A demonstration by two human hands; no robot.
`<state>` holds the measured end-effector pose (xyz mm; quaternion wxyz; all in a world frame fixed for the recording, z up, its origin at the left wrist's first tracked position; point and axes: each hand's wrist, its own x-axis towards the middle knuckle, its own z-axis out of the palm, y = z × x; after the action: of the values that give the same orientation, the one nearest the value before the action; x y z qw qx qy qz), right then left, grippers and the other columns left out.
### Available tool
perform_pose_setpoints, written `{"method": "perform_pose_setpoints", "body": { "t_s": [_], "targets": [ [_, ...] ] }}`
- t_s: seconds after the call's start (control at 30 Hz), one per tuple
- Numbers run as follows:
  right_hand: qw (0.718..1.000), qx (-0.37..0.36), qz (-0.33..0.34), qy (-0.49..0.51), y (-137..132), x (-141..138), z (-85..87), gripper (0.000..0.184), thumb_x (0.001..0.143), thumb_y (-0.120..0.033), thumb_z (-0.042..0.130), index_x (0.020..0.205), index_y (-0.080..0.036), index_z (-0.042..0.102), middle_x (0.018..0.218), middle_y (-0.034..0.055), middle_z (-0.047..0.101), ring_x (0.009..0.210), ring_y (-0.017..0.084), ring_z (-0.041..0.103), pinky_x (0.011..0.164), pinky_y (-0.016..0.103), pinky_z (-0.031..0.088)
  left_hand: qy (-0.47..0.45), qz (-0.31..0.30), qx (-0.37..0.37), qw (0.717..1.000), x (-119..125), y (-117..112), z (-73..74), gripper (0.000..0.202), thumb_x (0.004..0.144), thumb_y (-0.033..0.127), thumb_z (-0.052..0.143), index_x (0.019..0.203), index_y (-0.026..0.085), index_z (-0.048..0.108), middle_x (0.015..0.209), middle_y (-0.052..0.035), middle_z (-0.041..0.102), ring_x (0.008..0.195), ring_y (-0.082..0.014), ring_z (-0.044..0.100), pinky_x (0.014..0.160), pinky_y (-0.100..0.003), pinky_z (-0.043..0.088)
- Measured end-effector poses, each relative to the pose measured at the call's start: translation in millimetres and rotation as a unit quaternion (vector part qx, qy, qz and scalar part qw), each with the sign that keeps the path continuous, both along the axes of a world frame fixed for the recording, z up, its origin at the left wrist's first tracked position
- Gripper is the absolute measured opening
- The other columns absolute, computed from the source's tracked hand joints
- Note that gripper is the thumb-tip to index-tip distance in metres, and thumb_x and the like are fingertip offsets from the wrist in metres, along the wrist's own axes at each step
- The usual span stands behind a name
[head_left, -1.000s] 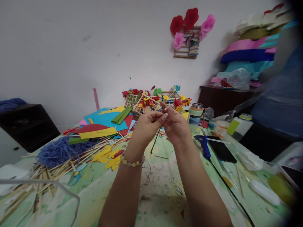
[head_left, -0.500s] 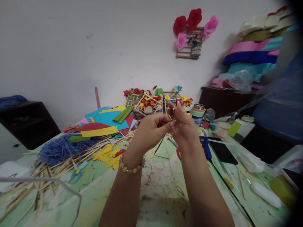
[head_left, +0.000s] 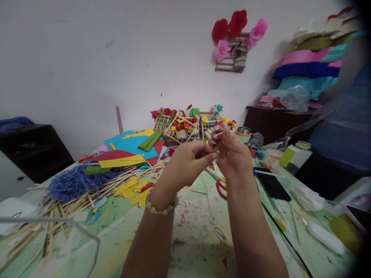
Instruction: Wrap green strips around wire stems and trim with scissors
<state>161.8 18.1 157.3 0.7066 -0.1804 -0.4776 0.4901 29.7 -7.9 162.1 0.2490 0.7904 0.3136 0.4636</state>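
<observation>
Head view: left hand point(head_left: 191, 162) and right hand point(head_left: 236, 154) meet at a slim greenish piece point(head_left: 218, 147), above the scissors point(head_left: 213, 175).
The left pinches that piece between finger and thumb, leaving hardly any gap, its tips directly over the scissors; the right curls loosely beside it, and whether the right grips it too I cannot tell. Yellow cut-outs point(head_left: 126, 188) lie left of the scissors, a black phone point(head_left: 274, 185) lies right of them, and flowered lattice frames point(head_left: 181, 134) rest beyond them.
</observation>
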Motion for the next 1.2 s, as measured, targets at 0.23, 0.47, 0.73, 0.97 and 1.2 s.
{"method": "perform_pose_setpoints", "body": {
  "t_s": [0.23, 0.47, 0.73, 0.97, 1.2],
  "targets": [
    [1.0, 0.019, 0.006, -0.02, 1, 4, 0.0, 0.027, 0.067, -0.053, 0.069, 0.068, -0.026, 0.063, 0.086, -0.0007, 0.063, 0.078, 0.014, 0.056, 0.067, 0.029, 0.047, -0.001, -0.011, 0.001, 1.0, -1, -1, 2.1, 0.021, 0.082, 0.029, 0.059, 0.066, 0.015, 0.062, 0.064, -0.0006, 0.062, 0.06, -0.0103, 0.053, 0.057, -0.021, 0.039],
    [0.995, 0.068, 0.022, -0.068, -7, 15, 3.3, 0.017, 0.067, -0.04, 0.074, 0.066, -0.025, 0.067, 0.103, 0.0014, 0.064, 0.1, 0.02, 0.057, 0.08, 0.037, 0.047, -0.016, -0.035, -0.013, 0.999, -4, -5, 3.7, 0.021, 0.082, 0.03, 0.059, 0.067, 0.015, 0.063, 0.068, -0.0018, 0.064, 0.064, -0.0111, 0.056, 0.061, -0.022, 0.042],
    [0.998, 0.056, -0.019, -0.011, -5, 19, 2.7, 0.015, 0.067, -0.032, 0.073, 0.061, -0.024, 0.062, 0.077, -0.0009, 0.06, 0.08, 0.014, 0.056, 0.075, 0.031, 0.046, 0.034, -0.014, 0.013, 0.999, 4, -8, 2.9, 0.02, 0.082, 0.028, 0.058, 0.066, 0.016, 0.062, 0.067, -0.0012, 0.064, 0.064, -0.0116, 0.055, 0.058, -0.022, 0.039],
    [0.997, 0.07, -0.034, -0.005, -7, 17, 4.4, 0.02, 0.066, -0.037, 0.075, 0.061, -0.025, 0.058, 0.073, -0.0017, 0.056, 0.076, 0.014, 0.055, 0.07, 0.029, 0.046, 0.041, -0.032, 0.007, 0.999, 4, -8, 1.8, 0.02, 0.081, 0.027, 0.058, 0.065, 0.016, 0.062, 0.065, -0.0005, 0.062, 0.061, -0.0106, 0.053, 0.055, -0.021, 0.038],
    [0.996, 0.058, 0.032, -0.066, -12, 19, 5.1, 0.023, 0.066, -0.05, 0.071, 0.07, -0.028, 0.067, 0.101, 0.0006, 0.065, 0.095, 0.02, 0.058, 0.074, 0.034, 0.048, 0.011, -0.039, 0.017, 0.999, 3, -8, 2.5, 0.022, 0.082, 0.03, 0.058, 0.066, 0.016, 0.062, 0.066, -0.0014, 0.063, 0.061, -0.0108, 0.052, 0.057, -0.022, 0.039]
  ]
}}
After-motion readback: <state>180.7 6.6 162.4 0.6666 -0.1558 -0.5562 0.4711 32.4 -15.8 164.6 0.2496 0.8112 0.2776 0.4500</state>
